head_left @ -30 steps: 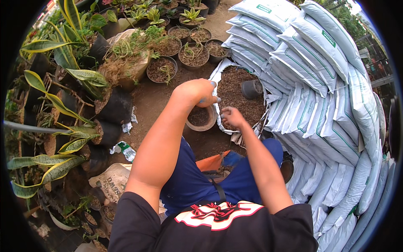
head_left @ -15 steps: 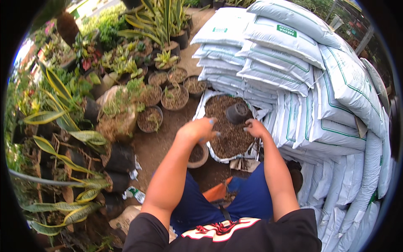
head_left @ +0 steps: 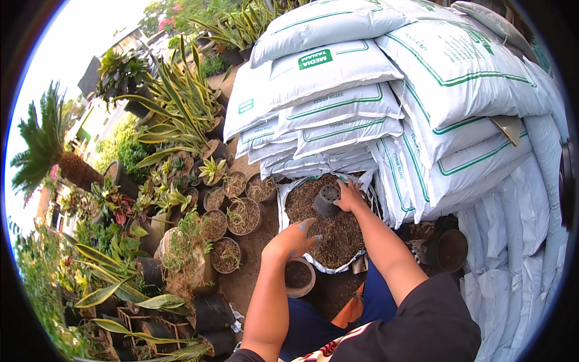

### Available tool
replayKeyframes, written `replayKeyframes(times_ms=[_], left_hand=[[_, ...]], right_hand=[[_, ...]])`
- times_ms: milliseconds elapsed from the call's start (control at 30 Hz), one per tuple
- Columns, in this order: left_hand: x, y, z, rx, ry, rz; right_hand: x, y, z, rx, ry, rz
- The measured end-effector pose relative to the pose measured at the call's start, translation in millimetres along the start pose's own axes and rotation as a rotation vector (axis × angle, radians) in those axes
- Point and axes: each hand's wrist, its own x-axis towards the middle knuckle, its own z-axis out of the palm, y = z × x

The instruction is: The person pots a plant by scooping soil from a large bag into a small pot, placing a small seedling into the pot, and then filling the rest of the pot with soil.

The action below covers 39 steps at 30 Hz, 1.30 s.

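A small black plant pot (head_left: 327,201) lies tipped over on dark, crumbly potting mix (head_left: 339,241) in an opened white sack (head_left: 281,205), with the holes in its base showing. My right hand (head_left: 350,195) is at the pot's right side, its fingers and thumb around that edge. Nearer to me, my left hand (head_left: 293,240) hovers by the sack's left rim, empty, with bent fingers held apart. Just below it stands a round pot (head_left: 298,277) with dark soil inside.
White printed sacks (head_left: 338,72) are piled high behind and to the right. Several soil-filled pots (head_left: 243,216) stand left of the opened sack, before a crowd of potted snake plants (head_left: 175,114). An empty dark pot (head_left: 451,250) sits beyond my right forearm.
The view has tilted up and swung. My right hand has come from beside the pot to take it, and the pot's base has turned more upward. My left hand stays near the sack's left rim.
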Motion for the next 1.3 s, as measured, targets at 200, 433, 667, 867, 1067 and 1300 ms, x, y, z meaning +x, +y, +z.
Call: replayKeyframes(times_ms=[200,433,667,867,1067,1300], left_hand=[[3.2,2.8,-4.3,0.004,-0.013,-0.025],[1.6,4.0,-6.4,-0.015,0.011,-0.039],[-0.5,10.2,-9.9,-0.008,0.008,0.008],[0.8,-2.8,-2.3,-0.032,0.057,0.002],[-17.8,-3.3,-9.3,-0.062,0.080,-0.019],[-23.0,-11.7,-13.9,-0.037,0.127,-0.070]], right_hand=[[15.3,12.0,14.6,0.159,-0.051,-0.043],[-3.2,-9.3,12.0,0.032,-0.065,-0.161],[-11.0,-8.3,16.4,-0.034,0.061,-0.255],[-10.5,-20.8,24.8,0.081,0.086,-0.247],[-9.4,-30.5,34.6,0.102,0.135,-0.203],[-23.7,-48.2,-1.0,0.167,0.219,-0.238]])
